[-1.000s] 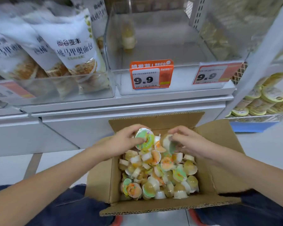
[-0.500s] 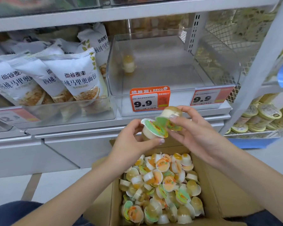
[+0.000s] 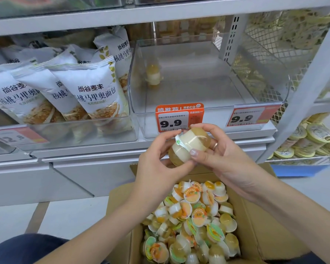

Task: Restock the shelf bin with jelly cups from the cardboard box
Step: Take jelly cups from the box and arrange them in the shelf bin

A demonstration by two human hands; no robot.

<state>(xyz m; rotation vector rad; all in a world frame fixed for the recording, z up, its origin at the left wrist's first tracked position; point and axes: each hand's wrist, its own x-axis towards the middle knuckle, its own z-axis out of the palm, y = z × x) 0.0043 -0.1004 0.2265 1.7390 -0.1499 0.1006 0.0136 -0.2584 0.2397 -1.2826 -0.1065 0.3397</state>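
Note:
Two jelly cups (image 3: 191, 144) are pressed lid to lid in front of the shelf edge, held between both hands. My left hand (image 3: 156, 166) grips the lower cup from the left. My right hand (image 3: 223, 157) curls round the upper cup from the right. Below them an open cardboard box (image 3: 255, 225) holds several more jelly cups (image 3: 194, 221) with orange and green lids. The clear shelf bin (image 3: 208, 109) sits just above the hands and holds a stacked pair of jelly cups (image 3: 153, 75) at its back left.
White bread bags (image 3: 91, 94) fill the clear bin to the left. Orange 9.9 price tags (image 3: 179, 118) hang on the bin's front. A metal upright (image 3: 312, 77) stands to the right, with round yellow packs (image 3: 312, 138) on the neighbouring shelf. The box sits at my knees.
Both hands lifted a cup each out of the box, rose toward the bin's front and brought the two cups together lid to lid. The view tilted up to the shelf.

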